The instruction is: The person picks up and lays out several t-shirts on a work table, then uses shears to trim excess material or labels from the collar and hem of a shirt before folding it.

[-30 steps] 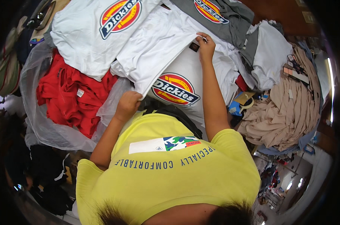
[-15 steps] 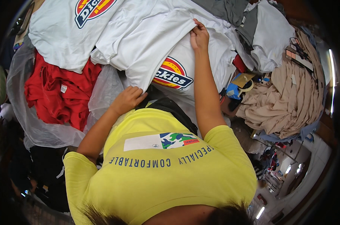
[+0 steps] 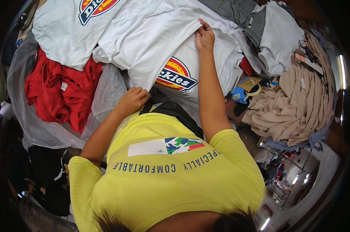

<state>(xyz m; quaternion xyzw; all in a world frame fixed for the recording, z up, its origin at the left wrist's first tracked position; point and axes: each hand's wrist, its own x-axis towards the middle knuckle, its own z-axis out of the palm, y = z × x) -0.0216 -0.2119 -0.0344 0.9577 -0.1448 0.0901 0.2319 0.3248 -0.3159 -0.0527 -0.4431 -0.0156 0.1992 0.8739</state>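
Head camera: the held white shirt (image 3: 144, 46) is lying beyond and to the left of the printed oval badge (image 3: 177, 75), its free edge crossing over the badge's left end. That edge, the longest straight line showing on it, is running on a slant from a corner left of the badge to another beyond it and slightly right, and is facing the badge. The rest of the cloth is spreading away leftward and outward in loose creases; where its far end is stopping among the other white cloth, I cannot tell. The left hand (image 3: 133, 101) is gripping the near corner, left of the badge, fingers curling over it and thumb hidden. The right hand (image 3: 204, 36) is pinching the far corner, beyond the badge, between narrowed fingers and thumb. The badge itself is sitting on a lower white shirt (image 3: 217, 65). Left of the badge, red garments (image 3: 61, 92) are bunching inside a clear plastic bag (image 3: 16, 96), and another printed white shirt (image 3: 66, 38) is partly overlying them. Right of the badge, a tape roll (image 3: 255, 91) is resting beside a blue item (image 3: 240, 92); farther right, a beige cloth heap (image 3: 287, 112) is piling up. Well beyond the badge, grey cloth (image 3: 231, 13) is lying to the right.
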